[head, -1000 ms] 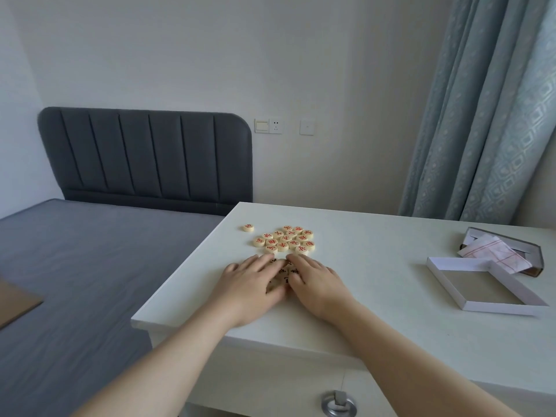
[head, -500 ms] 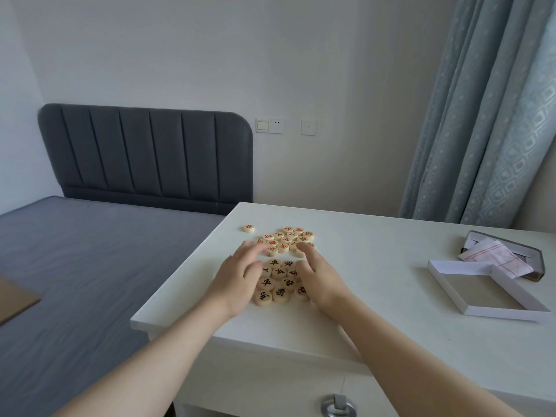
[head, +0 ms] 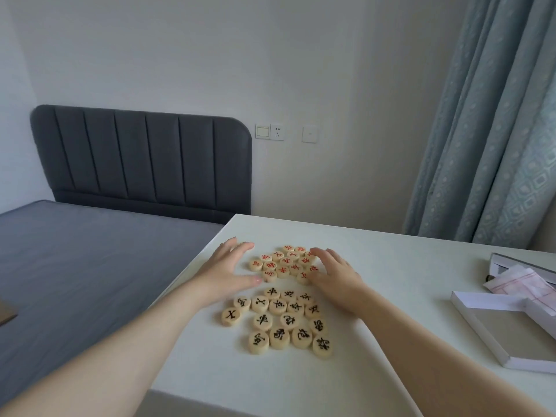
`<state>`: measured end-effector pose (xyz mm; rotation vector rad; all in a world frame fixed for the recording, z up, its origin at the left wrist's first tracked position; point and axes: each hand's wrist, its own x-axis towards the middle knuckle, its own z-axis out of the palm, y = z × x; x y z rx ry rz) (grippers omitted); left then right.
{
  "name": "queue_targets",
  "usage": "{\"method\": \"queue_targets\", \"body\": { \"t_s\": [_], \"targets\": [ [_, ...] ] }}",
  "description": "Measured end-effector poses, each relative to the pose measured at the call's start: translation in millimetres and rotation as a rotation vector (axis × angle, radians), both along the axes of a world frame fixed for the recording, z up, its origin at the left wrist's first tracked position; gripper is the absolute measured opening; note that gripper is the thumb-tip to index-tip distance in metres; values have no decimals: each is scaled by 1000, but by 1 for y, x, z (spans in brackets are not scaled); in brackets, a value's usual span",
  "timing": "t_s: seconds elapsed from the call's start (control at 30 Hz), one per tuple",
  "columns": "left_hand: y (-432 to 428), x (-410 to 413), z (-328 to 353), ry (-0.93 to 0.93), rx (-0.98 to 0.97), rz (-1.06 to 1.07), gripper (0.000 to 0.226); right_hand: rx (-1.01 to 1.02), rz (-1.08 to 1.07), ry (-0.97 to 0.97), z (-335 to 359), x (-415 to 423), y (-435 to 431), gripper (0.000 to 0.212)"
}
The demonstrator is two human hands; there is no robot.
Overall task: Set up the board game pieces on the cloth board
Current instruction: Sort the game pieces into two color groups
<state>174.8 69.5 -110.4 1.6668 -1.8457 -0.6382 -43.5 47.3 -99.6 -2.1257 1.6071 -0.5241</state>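
Both grips spread wide and holding nothing, either side of the red-lettered pieces on the white tabletop (head: 391, 266).

Nearest, just short of both grips: cluster of round pale wooden pieces with black characters (head: 279, 320), lying flat. Next, left grip (head: 224, 273) and right grip (head: 337, 276), fingers nearly straight, palms turned inward. Between them: cluster of round pale wooden pieces with red characters (head: 284, 263), right grip touching its edge, contact on the left unclear. Well right of the right grip: open white cardboard box (head: 496, 335), then folded white cloth board with red lines (head: 517, 282).
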Motion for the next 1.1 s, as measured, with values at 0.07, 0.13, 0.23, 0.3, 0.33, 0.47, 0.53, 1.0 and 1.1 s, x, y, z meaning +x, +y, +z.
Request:
{"method": "queue_targets", "body": {
  "t_s": [0.07, 0.13, 0.23, 0.3, 0.33, 0.47, 0.53, 1.0, 1.1],
  "targets": [
    [-13, 1, -1, -46, 53, -21, 81, -5, 34, -19, 0, 4, -13, 44],
    [-24, -1, -1, -94, 84, -34, 90, -25, 79, 14, -2, 11, -22, 43],
    [-35, -7, 0, -210, 96, -27, 94, -49, 119, 150, -8, 24, -34, 45],
    [-40, -11, 1, -272, 116, 1, 94, -48, 128, 195, -9, 33, -40, 45],
    [-41, -12, 2, -291, 125, 13, 95, -48, 131, 205, -9, 37, -42, 45],
    [-46, -12, 3, -310, 130, 27, 93, -48, 140, 210, -8, 54, -53, 46],
    [-51, -12, 4, -321, 110, 21, 88, -50, 142, 216, -9, 63, -61, 46],
    [-109, 20, -10, -343, 58, 45, 93, -57, 115, 145, -14, 98, -117, 49],
    [-111, 20, -10, -337, 40, 48, 93, -57, 106, 98, -12, 98, -119, 50]
  ]
}}
